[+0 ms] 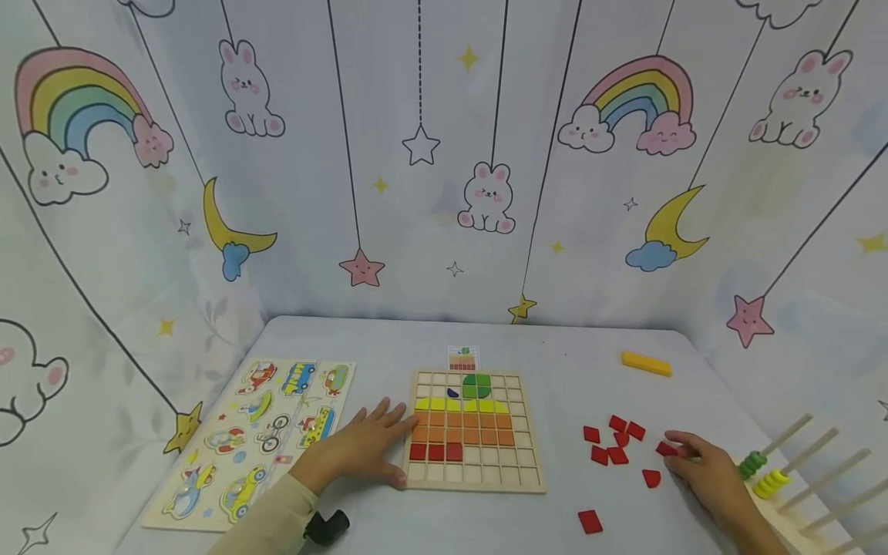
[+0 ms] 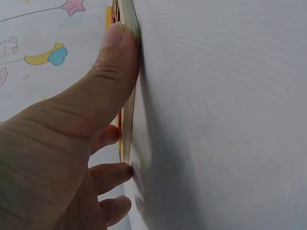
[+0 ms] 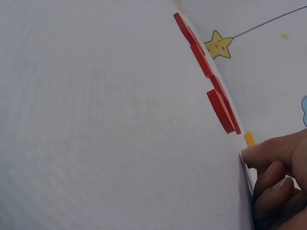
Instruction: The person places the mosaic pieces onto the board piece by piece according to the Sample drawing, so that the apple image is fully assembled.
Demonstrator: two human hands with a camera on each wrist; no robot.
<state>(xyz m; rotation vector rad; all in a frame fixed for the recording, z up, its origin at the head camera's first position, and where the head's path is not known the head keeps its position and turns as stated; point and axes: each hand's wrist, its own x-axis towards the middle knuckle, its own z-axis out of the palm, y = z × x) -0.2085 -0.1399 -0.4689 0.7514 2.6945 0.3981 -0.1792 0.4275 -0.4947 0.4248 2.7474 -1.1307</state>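
A wooden grid board (image 1: 479, 486) holds rows of yellow, orange and red tiles, with green pieces and a small dark blue one near its top. Spread out, my left hand (image 1: 368, 443) rests at the board's left edge; its thumb (image 2: 117, 57) presses the side of the wood. Over on the right, my right hand (image 1: 704, 466) has thumb and forefinger at a red tile (image 1: 667, 449), pinching it close over the table. The right wrist view hides that tile behind the fingers. Several loose red tiles (image 1: 618, 455) lie left of this hand, one rounded at a side.
A picture card (image 1: 463, 358) lies behind the board. To the left is a vehicle puzzle board (image 1: 215, 470), with a black object (image 1: 327, 529) near the left sleeve. A yellow block (image 1: 646, 363) sits at the back right; a pegged rack with rings (image 1: 770, 484) stands beside the right forearm.
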